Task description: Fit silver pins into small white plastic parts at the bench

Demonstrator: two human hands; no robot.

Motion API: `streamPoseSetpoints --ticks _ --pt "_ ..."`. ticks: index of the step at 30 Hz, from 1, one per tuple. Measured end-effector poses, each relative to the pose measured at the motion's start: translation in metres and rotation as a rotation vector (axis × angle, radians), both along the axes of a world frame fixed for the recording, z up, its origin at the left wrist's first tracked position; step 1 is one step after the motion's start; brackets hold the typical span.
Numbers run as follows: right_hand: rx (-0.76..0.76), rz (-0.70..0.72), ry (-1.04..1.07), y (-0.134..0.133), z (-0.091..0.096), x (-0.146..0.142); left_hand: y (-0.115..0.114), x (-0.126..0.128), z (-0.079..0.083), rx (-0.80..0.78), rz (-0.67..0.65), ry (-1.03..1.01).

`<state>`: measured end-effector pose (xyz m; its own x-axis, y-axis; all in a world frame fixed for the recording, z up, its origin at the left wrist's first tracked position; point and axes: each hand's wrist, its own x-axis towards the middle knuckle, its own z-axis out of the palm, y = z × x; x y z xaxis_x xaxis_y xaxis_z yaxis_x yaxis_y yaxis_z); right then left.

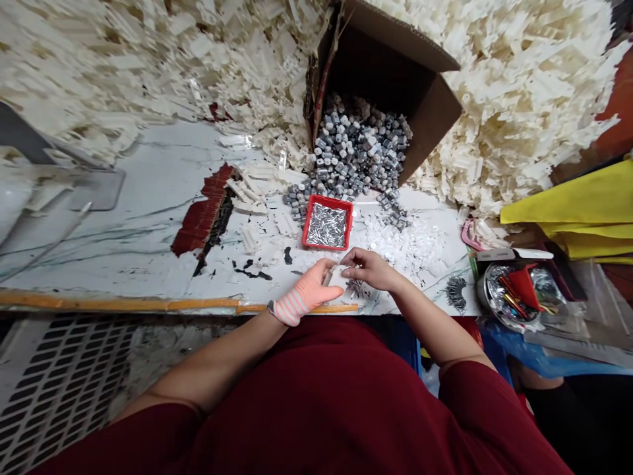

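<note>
Left fingers (329, 272) and right fingers (348, 272) closed on white plastic part (338, 277), just above worktop (141, 221) near front edge; part light, stiff, best held by edges. Loose metal pins (354, 287) just beside.

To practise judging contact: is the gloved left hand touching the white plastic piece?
Touching: the head view shows the gloved left hand pressed against the white plastic piece.
</note>
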<state>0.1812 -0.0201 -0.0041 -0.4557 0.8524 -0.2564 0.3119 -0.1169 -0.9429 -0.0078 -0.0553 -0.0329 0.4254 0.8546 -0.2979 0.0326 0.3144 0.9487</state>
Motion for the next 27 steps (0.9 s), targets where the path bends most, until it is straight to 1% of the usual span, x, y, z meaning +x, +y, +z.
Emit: streamPoseSetpoints --ticks 2,4,6,7,8,11,14,17,20,22,24,26,27 --pt "0.006 0.020 -0.062 0.001 0.002 0.001 0.000 -0.001 0.002 -0.031 -0.006 -0.090" --pt "0.016 0.103 -0.117 0.000 0.003 0.002 0.000 0.000 0.004 -0.039 -0.006 -0.154" --pt "0.038 0.198 -0.117 -0.003 0.003 0.002 -0.001 0.001 0.006 -0.029 -0.002 -0.151" --pt "0.058 0.221 -0.110 -0.005 0.003 0.000 -0.001 0.001 0.007 -0.019 0.004 -0.127" --pt "0.086 0.220 -0.109 -0.007 0.003 -0.001 -0.001 0.001 0.009 -0.004 0.015 -0.093" --pt "0.184 0.153 -0.126 -0.011 0.002 -0.006 -0.002 0.002 0.012 0.068 0.061 0.014" --pt "0.262 0.112 -0.180 -0.012 0.002 -0.006 0.000 0.004 0.013 0.102 0.094 0.037" --pt "0.312 0.105 -0.361 -0.012 0.004 -0.003 0.004 0.008 0.006 0.103 0.194 -0.046" --pt "0.348 0.173 -0.547 -0.017 0.004 -0.005 0.007 0.012 -0.003 0.061 0.333 -0.176" --pt "0.387 0.200 -0.599 -0.021 0.002 -0.010 0.009 0.013 -0.007 0.010 0.378 -0.238" --pt "0.427 0.170 -0.619 -0.026 -0.002 -0.015 0.010 0.012 -0.004 -0.018 0.366 -0.248" --pt "0.450 0.112 -0.636 -0.031 -0.004 -0.020 0.008 0.009 0.006 -0.009 0.312 -0.192" --pt "0.454 0.085 -0.646 -0.033 -0.004 -0.022 0.006 0.007 0.014 0.019 0.267 -0.128"
